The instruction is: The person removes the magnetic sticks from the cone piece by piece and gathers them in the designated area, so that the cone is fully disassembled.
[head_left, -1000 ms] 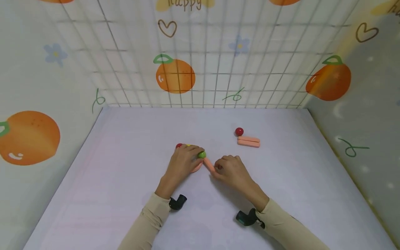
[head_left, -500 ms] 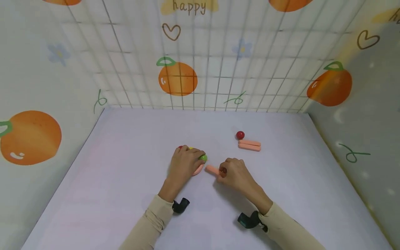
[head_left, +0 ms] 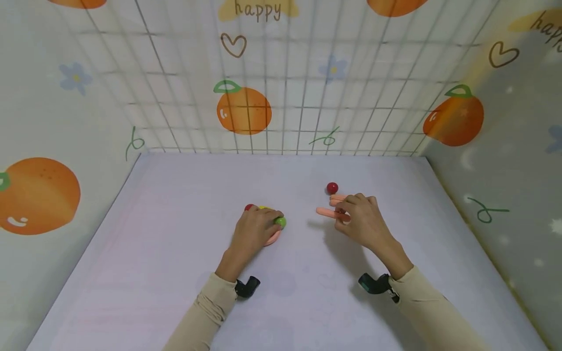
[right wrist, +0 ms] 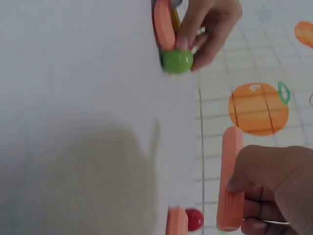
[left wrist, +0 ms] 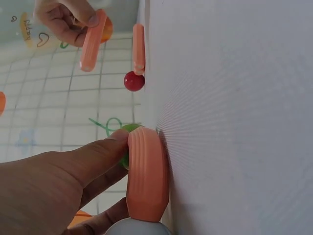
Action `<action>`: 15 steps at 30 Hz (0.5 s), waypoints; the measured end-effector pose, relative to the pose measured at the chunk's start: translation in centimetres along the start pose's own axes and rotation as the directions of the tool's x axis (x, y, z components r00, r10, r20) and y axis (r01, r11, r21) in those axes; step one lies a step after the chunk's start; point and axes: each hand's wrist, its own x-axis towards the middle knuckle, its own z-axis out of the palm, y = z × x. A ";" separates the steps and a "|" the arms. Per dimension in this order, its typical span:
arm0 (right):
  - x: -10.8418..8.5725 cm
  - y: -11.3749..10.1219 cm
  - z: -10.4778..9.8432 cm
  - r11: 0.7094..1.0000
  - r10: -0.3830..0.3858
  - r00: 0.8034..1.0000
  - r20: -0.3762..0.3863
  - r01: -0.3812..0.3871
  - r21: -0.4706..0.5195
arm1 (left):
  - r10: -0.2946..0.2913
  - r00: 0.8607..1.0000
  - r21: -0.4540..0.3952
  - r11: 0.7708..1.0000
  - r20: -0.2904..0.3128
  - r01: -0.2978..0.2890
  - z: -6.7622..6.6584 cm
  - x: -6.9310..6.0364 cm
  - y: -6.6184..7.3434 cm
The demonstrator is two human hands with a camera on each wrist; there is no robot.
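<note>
Okay, nearest first: tan sleeves (head_left: 199, 317) and black wrist cameras (head_left: 247, 287). Beyond them we see the left hand (head_left: 252, 231) pinching a green ball (head_left: 281, 222) at the end of a curved peach piece (head_left: 273, 238) on the table (head_left: 189, 195); a red ball (head_left: 249, 207) and a yellow piece (head_left: 264, 208) show past the knuckles. To its right, the right hand (head_left: 365, 220) pinches a straight peach stick (head_left: 328, 213) between thumb and fingers, raised off the table. Change: we note this stick shifts from just beside the curved piece to near the paired sticks (head_left: 336, 200), so we judge it unattached to the left-hand cluster. Its long axis runs roughly left-right, about level, free end pointing left and slightly away, near parallel to the pair. Farther, another red ball (head_left: 332, 188), just beside the pair, then the wire grid (head_left: 303, 97).
</note>
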 end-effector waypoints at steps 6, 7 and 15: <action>0.4 2.1 -0.4 0.999 0.010 1.000 0.015 -0.009 -0.047 | -0.018 1.000 -0.031 0.999 0.009 0.018 0.1 -0.1 0.0; 0.4 2.4 -0.3 0.998 0.013 1.000 0.020 -0.012 -0.054 | -0.020 1.000 -0.036 0.999 0.009 0.020 0.1 -0.1 0.0; 0.8 4.3 0.2 0.994 0.019 0.999 0.051 -0.013 -0.108 | -0.026 1.000 -0.079 0.997 -0.009 0.025 0.3 -0.2 -0.2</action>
